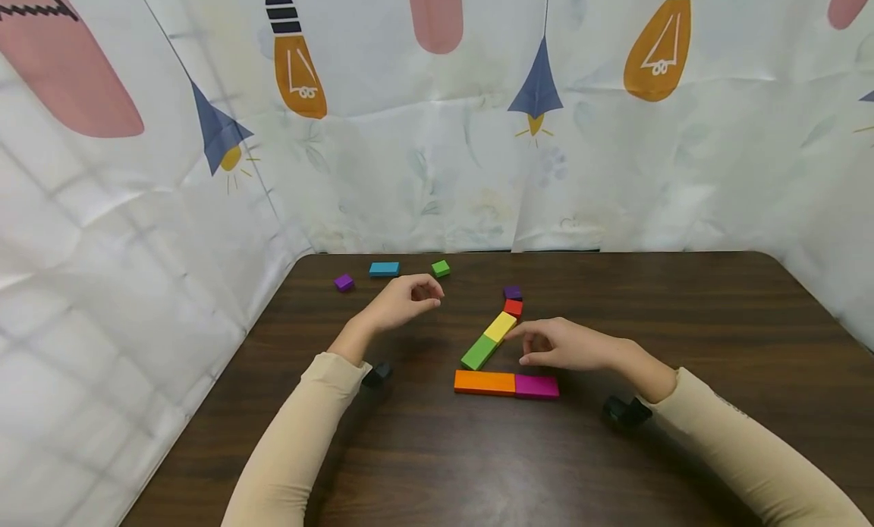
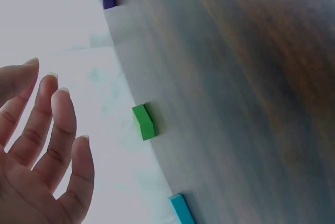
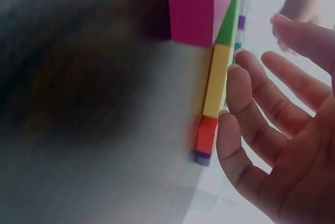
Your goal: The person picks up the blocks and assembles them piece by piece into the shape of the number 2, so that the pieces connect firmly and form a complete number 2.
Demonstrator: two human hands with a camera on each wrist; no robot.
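Note:
My left hand hovers over the table with loosely bent fingers and nothing in them. Closest to it is a small green block, also visible in the left wrist view. My right hand has its fingertips beside a yellow block; whether they touch it I cannot tell. The yellow block joins a longer green block in a slanted line. At its far end are a red block and a dark purple block. An orange block and a magenta block lie end to end in front.
At the back left of the dark wooden table lie a blue block and a purple block. A white patterned curtain hangs behind the table's far edge and along its left side.

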